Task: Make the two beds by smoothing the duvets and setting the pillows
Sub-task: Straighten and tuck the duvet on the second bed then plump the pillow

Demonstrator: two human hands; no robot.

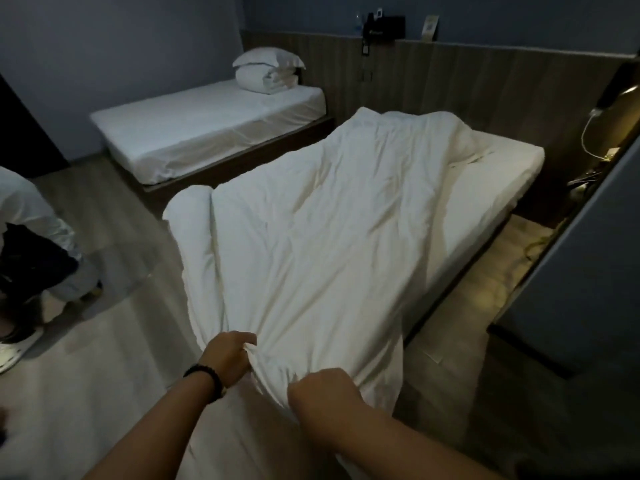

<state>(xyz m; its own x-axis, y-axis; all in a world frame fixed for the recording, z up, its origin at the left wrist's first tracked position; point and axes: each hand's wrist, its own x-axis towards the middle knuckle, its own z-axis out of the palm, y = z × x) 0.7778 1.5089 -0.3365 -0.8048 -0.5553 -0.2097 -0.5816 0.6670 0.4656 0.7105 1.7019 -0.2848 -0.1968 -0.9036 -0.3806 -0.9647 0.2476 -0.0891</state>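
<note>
Lying along the near bed (491,188), the white duvet (311,230) is creased and sits askew, its foot end hanging over the bed's end toward the camera and its left edge rolled into a long fold. The left hand (228,355) pinches a bunch of the duvet's near edge in curled fingers; a dark band (207,375) circles that wrist. The right hand (322,389) grips the same edge just beside it, fingers curled under the cloth. On the right, a strip of bare mattress shows beside the duvet. The far bed (194,133) stands well apart to the left, carrying a pillow (268,58) stacked on a folded duvet (265,80) at its head. Another person (31,244) bends over at the left edge of the floor (114,341).
</note>
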